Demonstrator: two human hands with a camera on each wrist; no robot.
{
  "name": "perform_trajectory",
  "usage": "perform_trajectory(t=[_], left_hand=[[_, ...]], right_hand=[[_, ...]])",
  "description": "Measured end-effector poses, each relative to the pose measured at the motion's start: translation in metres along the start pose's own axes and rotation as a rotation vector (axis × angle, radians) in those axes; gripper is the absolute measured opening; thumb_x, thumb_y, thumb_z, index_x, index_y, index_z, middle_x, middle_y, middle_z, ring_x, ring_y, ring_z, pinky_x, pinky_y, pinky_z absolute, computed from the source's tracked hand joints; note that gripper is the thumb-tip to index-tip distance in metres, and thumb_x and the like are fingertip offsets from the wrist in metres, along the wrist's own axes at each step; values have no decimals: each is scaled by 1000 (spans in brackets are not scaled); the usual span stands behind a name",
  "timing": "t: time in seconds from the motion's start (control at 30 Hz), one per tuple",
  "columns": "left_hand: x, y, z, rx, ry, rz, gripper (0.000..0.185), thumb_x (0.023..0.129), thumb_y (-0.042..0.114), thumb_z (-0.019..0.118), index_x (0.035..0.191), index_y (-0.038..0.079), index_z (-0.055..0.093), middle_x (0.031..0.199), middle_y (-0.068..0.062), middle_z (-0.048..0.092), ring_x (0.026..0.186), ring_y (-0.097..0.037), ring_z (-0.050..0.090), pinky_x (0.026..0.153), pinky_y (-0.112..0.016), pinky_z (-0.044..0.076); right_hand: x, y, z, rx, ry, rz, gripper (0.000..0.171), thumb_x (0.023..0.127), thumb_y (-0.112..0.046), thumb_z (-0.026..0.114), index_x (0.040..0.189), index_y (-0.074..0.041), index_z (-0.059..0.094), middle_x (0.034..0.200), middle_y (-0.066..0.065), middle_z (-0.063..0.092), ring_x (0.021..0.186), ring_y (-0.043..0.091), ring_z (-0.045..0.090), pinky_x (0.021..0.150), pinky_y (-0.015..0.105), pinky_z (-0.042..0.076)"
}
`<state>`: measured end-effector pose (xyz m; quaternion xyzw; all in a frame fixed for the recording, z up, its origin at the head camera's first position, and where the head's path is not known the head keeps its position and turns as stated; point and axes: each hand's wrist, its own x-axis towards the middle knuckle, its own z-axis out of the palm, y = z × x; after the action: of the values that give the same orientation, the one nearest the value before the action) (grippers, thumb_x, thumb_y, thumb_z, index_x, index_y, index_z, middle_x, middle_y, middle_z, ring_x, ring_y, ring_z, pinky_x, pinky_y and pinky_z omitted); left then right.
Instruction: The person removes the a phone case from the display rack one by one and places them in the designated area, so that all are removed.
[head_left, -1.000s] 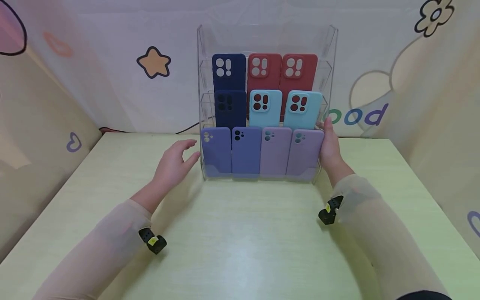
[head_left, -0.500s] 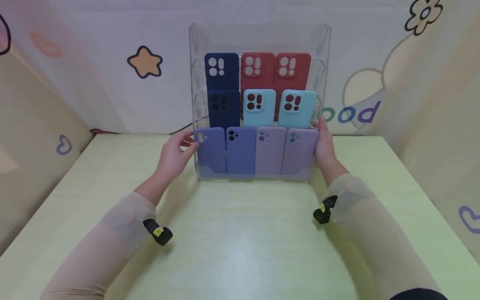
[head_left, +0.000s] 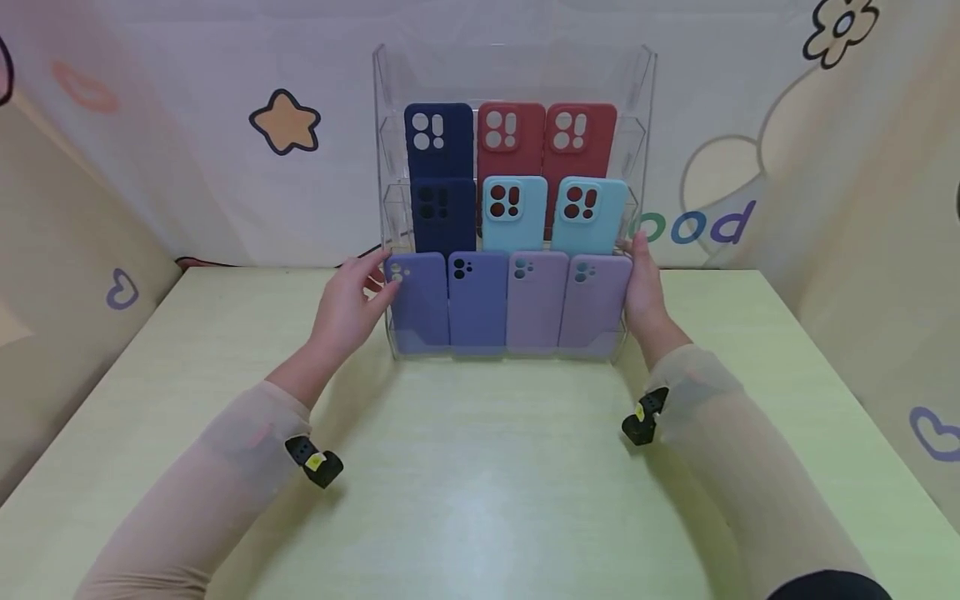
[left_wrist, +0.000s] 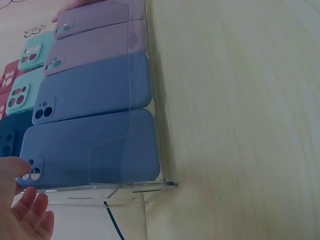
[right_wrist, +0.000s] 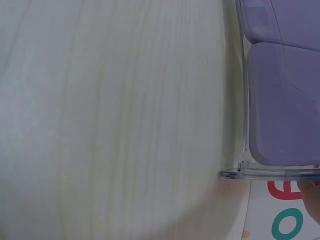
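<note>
A clear acrylic display rack (head_left: 517,75) stands on the table, holding phone cases in stepped rows. My left hand (head_left: 348,304) grips its left side, thumb in front near the end blue-violet case (head_left: 420,308) and fingers outside the wall. The left wrist view shows that thumb (left_wrist: 16,166) by the case's camera cutouts. At the opposite side, my right hand (head_left: 647,287) holds the rack beside the end lilac case (head_left: 596,304), its fingers mostly hidden behind. Light blue cases (head_left: 516,221), dark blue cases (head_left: 441,137) and red cases (head_left: 512,133) fill the higher rows.
The pale wooden table (head_left: 480,467) extends in front of the rack. A white backdrop (head_left: 187,150) with a star (head_left: 285,122) and printed letters hangs close behind it. Black wrist cameras (head_left: 315,462) sit on both sleeves.
My left hand has moved right and slightly up, from beside the rack onto its left edge. My right hand stays at the right side. The whole head view has shifted a little.
</note>
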<state>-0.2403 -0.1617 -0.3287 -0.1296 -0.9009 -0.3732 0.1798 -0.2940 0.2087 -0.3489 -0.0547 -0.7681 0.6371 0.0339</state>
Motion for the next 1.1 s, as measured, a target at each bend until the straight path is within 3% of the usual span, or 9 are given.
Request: perform_trajectory(t=[0.3, 0.77, 0.9, 1.1], left_hand=[[-6, 1, -1, -134, -11, -47, 33, 90, 7, 61, 122, 1, 56, 109, -15, 59, 97, -27, 58, 81, -39, 48], [-21, -7, -1, -216, -209, -185, 33, 90, 3, 60, 123, -2, 57, 114, -19, 62, 103, -29, 61, 88, -40, 49], [-23, -8, 1, -233, -195, -170, 31, 89, 0, 60, 119, -6, 58, 117, -21, 60, 106, -32, 60, 88, -40, 49], [-19, -8, -1, -261, -135, -131, 22, 90, 4, 61, 109, -6, 62, 104, -22, 65, 97, -29, 63, 88, -39, 49]], right_hand=[[3, 4, 3, -13, 10, 4, 90, 84, -75, 11, 146, -12, 29, 144, 12, 34, 129, 28, 31, 108, 47, 21], [0, 1, 0, -40, 28, 2, 87, 86, -74, 11, 147, -14, 28, 149, 11, 27, 134, 28, 24, 110, 49, 16], [1, 1, 0, -48, 35, 3, 87, 86, -74, 11, 147, -14, 28, 149, 11, 26, 134, 29, 24, 110, 49, 16], [1, 1, -1, -48, 32, -6, 87, 86, -73, 10, 146, -13, 29, 147, 13, 30, 131, 30, 28, 108, 49, 20]])
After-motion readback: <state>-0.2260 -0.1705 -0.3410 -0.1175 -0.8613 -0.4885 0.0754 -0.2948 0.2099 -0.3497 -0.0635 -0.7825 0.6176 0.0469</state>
